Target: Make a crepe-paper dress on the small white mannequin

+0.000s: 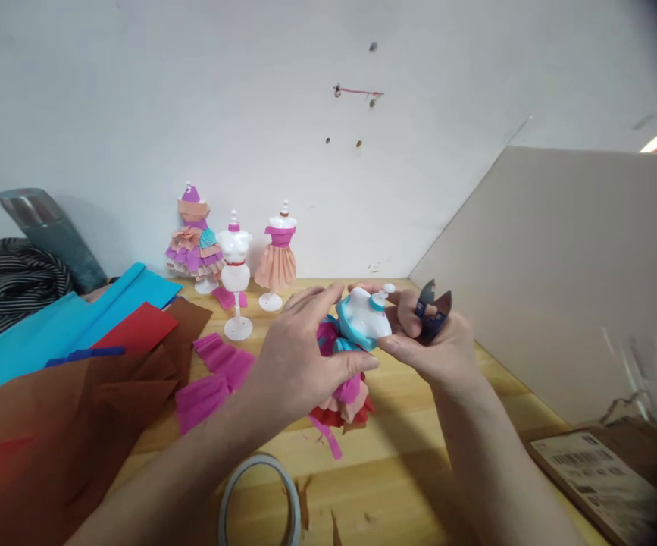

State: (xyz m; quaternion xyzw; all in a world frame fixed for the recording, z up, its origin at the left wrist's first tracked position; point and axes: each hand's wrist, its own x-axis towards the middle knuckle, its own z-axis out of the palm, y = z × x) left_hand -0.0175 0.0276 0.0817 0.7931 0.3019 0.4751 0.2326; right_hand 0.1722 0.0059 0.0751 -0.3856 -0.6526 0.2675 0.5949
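Note:
Between my two hands lies a small white mannequin [362, 312], tilted on its side with its neck knob to the right. Turquoise crepe paper bands its neck and chest, and a layered skirt [346, 406] of pink, peach and red paper hangs below. My left hand [299, 356] is closed around the waist, thumb in front. My right hand [436, 345] pinches the shoulder side with thumb and fingers. It also carries what look like dark-handled scissors [435, 315], their loops about the fingers; the blades are hidden.
Three more mannequins stand by the wall: one in a ruffled dress [192, 243], a bare one [236, 273], one in a peach skirt [276, 265]. Crepe paper sheets [135, 379] lie left, pink strips [223, 371] nearby. A tape roll [260, 461] is in front, cardboard [601, 470] at right.

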